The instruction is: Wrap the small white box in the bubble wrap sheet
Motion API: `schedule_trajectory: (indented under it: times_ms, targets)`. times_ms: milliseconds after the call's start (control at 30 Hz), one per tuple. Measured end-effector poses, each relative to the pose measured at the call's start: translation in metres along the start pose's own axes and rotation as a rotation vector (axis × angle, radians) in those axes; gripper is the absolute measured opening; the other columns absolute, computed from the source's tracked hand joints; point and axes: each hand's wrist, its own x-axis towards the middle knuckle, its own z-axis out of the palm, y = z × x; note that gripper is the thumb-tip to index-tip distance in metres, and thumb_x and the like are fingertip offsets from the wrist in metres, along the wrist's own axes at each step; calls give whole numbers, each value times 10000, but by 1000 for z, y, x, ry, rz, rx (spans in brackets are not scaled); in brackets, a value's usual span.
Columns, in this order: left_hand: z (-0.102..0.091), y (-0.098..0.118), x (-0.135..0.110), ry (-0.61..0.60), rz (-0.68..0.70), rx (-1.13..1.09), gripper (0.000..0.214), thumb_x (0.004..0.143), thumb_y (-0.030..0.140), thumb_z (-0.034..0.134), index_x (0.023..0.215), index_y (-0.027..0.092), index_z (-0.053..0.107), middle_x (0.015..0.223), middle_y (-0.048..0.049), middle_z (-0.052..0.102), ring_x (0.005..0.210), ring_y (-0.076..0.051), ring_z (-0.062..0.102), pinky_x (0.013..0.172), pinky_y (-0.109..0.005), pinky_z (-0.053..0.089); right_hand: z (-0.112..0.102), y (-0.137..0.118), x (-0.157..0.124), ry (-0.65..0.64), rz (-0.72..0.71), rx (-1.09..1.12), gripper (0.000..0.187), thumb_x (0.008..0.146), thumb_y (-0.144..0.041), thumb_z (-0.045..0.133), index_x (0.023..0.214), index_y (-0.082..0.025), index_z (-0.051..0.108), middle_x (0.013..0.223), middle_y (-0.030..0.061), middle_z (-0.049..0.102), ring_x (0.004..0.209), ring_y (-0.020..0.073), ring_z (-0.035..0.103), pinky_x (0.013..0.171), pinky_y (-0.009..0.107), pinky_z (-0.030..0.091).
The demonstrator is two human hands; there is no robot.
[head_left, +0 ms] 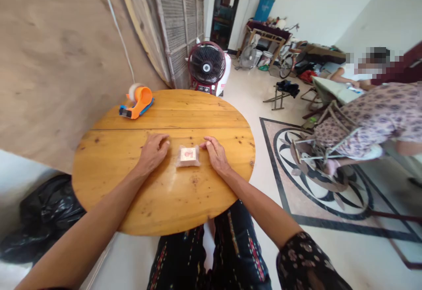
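A small packet wrapped in clear plastic, with a pale square face and a red print, lies on the round wooden table. To its left, my left hand rests on the tabletop, fingers loosely bent and holding nothing. Just right of the packet is my right hand, its fingers stretched towards the packet's edge and apart from one another. Whether those fingertips touch the plastic, I cannot tell. Neither hand grips the packet.
An orange tape dispenser stands at the table's back left. Behind the table is a dark red fan. A black plastic bag sits at lower left. Two people are seated at another table on the right.
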Motion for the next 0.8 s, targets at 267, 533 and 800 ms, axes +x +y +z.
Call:
schedule_trajectory:
  times_ms: [267,533,800]
  targets:
    - [0,-11,4,-8,-2,71,334,827,330,459,1048,153,635,1087,-90,659,1015,-230,586,933,-379,468,0,-1,0,6,-3,-53,297,964,-295,357,1149,-193,565,905,28,700,885,145,649,886,293,472]
    - [1,-16,5,-8,19,112,355,808,342,467,1032,136,649,1052,-94,669,962,-225,592,911,-373,474,-2,-8,-2,2,-16,-152,275,957,-223,374,1157,-185,559,934,29,704,928,146,646,914,288,458]
    - [1,-16,6,-5,27,120,391,795,358,452,1019,119,667,1033,-110,682,936,-226,595,909,-356,465,-1,-9,-3,13,12,-179,270,954,-188,388,1160,-187,561,920,22,705,919,138,650,911,270,456]
